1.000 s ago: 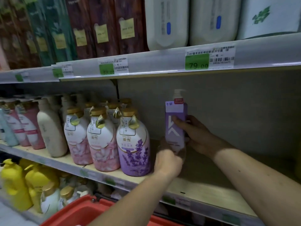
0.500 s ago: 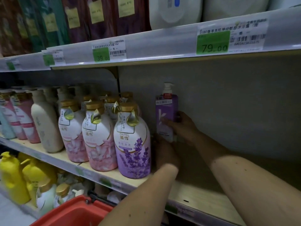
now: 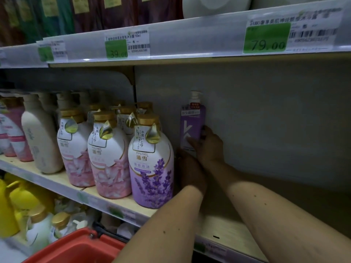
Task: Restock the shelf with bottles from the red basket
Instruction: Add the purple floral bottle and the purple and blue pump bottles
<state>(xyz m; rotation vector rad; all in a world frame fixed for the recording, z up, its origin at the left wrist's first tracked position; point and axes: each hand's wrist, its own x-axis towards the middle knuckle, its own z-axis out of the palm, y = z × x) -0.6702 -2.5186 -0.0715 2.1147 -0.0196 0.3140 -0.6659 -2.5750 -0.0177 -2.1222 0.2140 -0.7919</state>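
Your right hand [image 3: 208,147] holds the tall purple plastic pump bottle with the white pump head [image 3: 192,126] at its lower half: the thumb lies across the front label and the fingers curl round the far side. Your left hand [image 3: 191,171] is just below it, at the foot of the bottle, but its fingers are turned away from the camera, so I cannot tell if they grip the base or only support it. The bottle stands upright, deep on the pale wooden shelf board [image 3: 224,226], close to the grey back wall [image 3: 266,120]. I cannot see whether its base already sits on the board, because your hands cover it.

To finish this step well, bring the base down flat before you loosen any finger; a tall, narrow bottle like this will probably tip easily. Directly to the left of your left hand stands the round white and lilac bottle with lavender print and a gold cap [image 3: 152,164], very near your wrist. Draw the left arm straight back toward you, not sideways, so that you do not push it. Open the right hand last, then turn the label to the front if it is needed.

The red plastic basket [image 3: 76,249] waits below your left forearm, for the next bottle.
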